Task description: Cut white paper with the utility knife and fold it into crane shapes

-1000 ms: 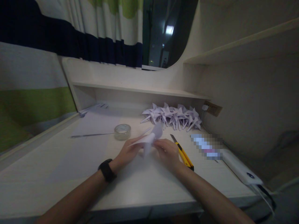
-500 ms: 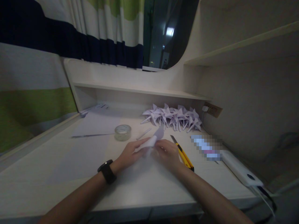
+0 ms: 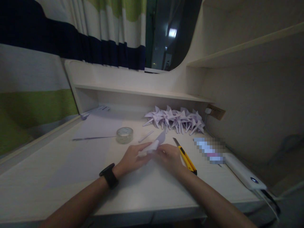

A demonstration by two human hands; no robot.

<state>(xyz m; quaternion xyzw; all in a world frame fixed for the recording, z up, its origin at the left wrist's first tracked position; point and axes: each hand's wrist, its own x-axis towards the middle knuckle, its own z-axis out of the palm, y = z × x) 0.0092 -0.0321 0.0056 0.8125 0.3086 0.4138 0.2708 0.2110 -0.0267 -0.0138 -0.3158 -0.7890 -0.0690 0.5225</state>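
Right between the two hands lay the folded paper piece [image 3: 155, 144], its free flap rising up and away toward the shelf; the left hand [image 3: 133, 156] and right hand [image 3: 169, 156] pinched it together from either side, equally near, low over the desk [image 3: 71, 164]; a yellow utility knife [image 3: 186, 158] lay just right of the right hand.

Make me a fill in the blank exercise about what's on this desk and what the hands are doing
1. Both hands, the left hand and the right hand, hold a piece of white ____.
2. The utility knife lying beside the right hand has a ____ handle.
3. The roll of tape lies on the desk beyond the ____ hand.
4. The left wrist wears a black ____.

Missing words: paper; yellow; left; watch
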